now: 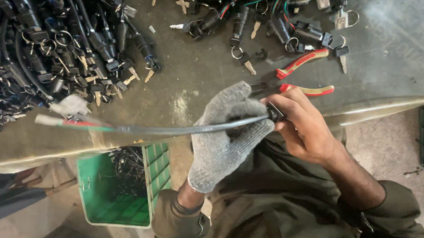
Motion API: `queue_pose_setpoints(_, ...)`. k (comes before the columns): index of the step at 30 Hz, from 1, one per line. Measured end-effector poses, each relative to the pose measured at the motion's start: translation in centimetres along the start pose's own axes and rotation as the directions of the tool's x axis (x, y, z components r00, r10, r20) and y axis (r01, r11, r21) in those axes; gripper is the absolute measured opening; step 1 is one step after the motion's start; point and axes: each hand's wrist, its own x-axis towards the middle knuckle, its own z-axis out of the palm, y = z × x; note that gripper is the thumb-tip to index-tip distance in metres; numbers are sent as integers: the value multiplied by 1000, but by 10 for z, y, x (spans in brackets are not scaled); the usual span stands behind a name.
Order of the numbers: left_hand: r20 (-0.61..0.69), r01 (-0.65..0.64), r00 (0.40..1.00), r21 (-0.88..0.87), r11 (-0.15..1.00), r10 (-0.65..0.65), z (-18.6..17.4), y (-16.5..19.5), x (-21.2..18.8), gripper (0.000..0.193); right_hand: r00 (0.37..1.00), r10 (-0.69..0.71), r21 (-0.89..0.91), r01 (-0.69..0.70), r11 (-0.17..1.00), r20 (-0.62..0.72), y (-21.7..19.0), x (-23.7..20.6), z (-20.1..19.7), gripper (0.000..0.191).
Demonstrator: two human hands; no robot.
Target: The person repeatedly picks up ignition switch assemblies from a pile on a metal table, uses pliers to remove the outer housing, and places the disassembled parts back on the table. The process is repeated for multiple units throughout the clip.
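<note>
Fingers of the gloved left hand [226,133] wrap the black cable [171,130], which runs leftward from them. Right hand [302,125] pinches the cable's black end piece [275,112] between fingertips. Red-handled pliers [299,75] lie just beyond the fingers.

A thin black sheathed cable [171,130] runs nearly level along the near edge of the bench [192,79], held just above it. Its right end meets a small black lock body [275,112], gripped at the same edge. Toward its left end the sheath stops and red, green and pale wires [84,124] fan out to a whitish plug [48,120] over the bench.
</note>
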Motion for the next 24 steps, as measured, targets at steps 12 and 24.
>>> queue_pose_setpoints(12, 101, -236, 971, 221, 946, 218, -2, -16, 10, 40, 963, 265, 352, -266, 897, 52, 7, -12, 8, 41)
queue_pose_setpoints(24, 213, -298, 938, 92, 950, 273, 20, 9, 20, 53, 915, 402, 558, -341, 756, 15, 14, -28, 1, 24)
